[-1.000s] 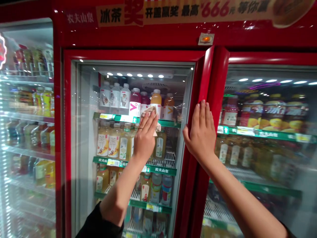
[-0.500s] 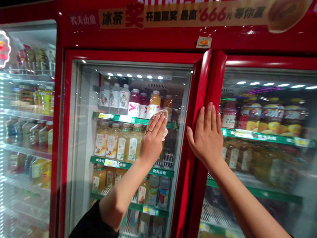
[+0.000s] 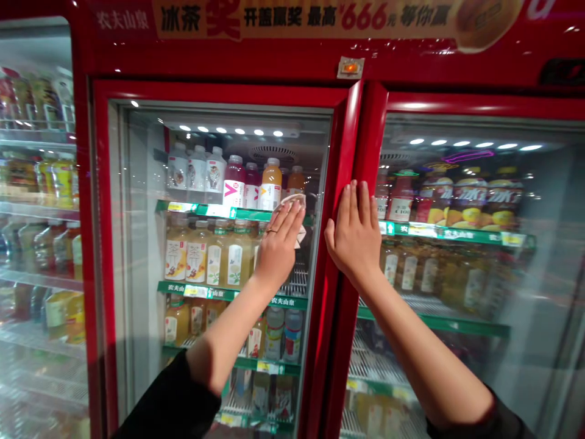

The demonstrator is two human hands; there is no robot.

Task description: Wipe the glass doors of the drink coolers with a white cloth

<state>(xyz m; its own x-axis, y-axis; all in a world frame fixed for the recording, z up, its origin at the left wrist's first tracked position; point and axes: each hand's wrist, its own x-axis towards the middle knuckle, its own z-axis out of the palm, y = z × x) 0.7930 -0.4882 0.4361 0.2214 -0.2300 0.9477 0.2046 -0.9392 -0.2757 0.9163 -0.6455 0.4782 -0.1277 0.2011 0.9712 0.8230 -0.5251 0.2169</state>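
My left hand (image 3: 276, 249) lies with its fingers stretched over a folded off-white cloth (image 3: 300, 235), pressing it to the glass door (image 3: 141, 244) of a red drinks fridge. Only the cloth's upper and right edges show past the fingers, and a ring sits on one finger. Behind the glass, close to that hand, stands an orange drink bottle (image 3: 270, 183). My right hand (image 3: 357, 235) is flat and holds nothing. Its palm and fingers rest on the red door frames (image 3: 340, 341) by the seam between the two doors, with the thumb out to the left.
Shelves of bottled drinks fill the fridge behind both doors, including the right glass door (image 3: 548, 256). A lit orange switch (image 3: 350, 67) sits above the seam. On the left is another chiller (image 3: 36, 274) with bottles. A printed banner (image 3: 301, 18) runs along the top.
The view has turned to the right, so the fridge appears further left. My left hand has slid the cloth slightly right across the glass. The right hand stays at the door seam.
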